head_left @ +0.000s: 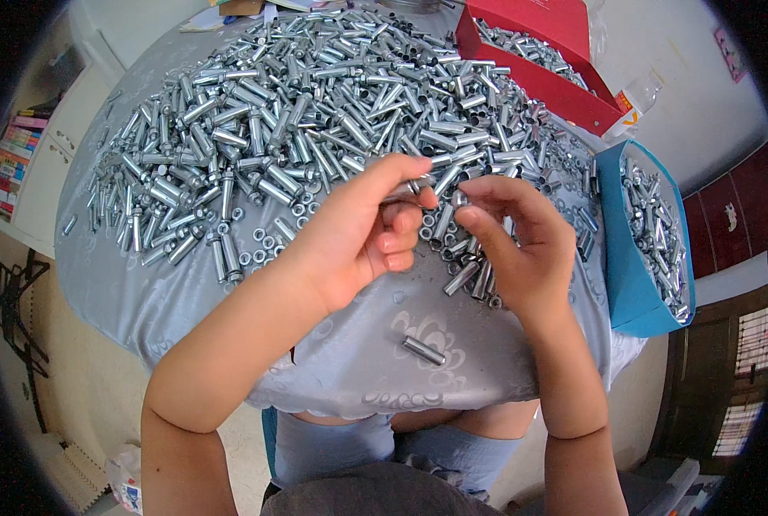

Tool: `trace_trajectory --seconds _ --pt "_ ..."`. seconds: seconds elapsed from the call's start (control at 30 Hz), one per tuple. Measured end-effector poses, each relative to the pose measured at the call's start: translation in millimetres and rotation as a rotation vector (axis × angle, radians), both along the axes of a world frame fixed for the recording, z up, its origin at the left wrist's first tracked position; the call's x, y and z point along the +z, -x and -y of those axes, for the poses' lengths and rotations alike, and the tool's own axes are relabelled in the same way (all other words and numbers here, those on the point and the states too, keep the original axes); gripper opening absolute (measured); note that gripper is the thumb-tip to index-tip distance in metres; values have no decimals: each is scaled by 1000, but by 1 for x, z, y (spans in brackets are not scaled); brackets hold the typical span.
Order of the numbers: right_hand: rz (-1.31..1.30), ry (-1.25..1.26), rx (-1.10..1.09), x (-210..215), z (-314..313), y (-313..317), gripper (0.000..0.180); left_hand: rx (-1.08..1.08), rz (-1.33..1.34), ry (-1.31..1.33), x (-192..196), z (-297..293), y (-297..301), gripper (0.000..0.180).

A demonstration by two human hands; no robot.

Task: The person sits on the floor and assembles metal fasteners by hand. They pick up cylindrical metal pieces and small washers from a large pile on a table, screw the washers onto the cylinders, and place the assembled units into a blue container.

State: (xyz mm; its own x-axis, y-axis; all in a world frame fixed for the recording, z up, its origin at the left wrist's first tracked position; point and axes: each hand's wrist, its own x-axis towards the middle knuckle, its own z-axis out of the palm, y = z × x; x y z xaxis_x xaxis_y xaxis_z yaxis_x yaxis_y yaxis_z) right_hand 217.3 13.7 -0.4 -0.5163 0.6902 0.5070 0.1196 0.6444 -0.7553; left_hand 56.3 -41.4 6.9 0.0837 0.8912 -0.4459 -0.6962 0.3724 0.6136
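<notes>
My left hand is closed, pinching a shiny metal bolt between thumb and forefinger; the fingers hide most of its length. Close to the bolt's tip, thumb and fingertips of my right hand pinch a small round metal nut. A narrow gap separates the two parts. Beyond both hands spreads a big heap of silvery expansion bolts and sleeves. Loose nuts lie along its near edge. One single metal sleeve rests on the cloth nearer to me.
The round table wears a grey patterned tablecloth. A red box of metal parts stands at the far right, with a plastic bottle beside it. A blue box, also full of metal parts, stands at the right edge.
</notes>
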Motion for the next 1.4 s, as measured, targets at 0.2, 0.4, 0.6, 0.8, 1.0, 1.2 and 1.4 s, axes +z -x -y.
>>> trace_trajectory --seconds 0.2,0.4,0.6,0.8,1.0,1.2,1.4 --pt "-248 312 79 -2 6 1 22 -123 -199 -90 6 5 -10 30" --pt "-162 237 139 -4 4 0 24 -73 -209 -89 4 5 -9 34" --pt "-140 142 144 -3 4 -1 24 11 -484 -231 2 6 -9 44" --pt "-67 -55 76 0 5 -1 24 33 -547 -217 -1 8 -10 48" --pt "-30 -28 31 -2 4 -2 11 97 -618 -299 -11 4 -12 48" --pt "8 367 114 10 1 -11 20 73 -594 -244 -7 7 -10 49" --pt "-85 151 163 12 2 -5 28 58 -570 -251 -4 8 -11 43"
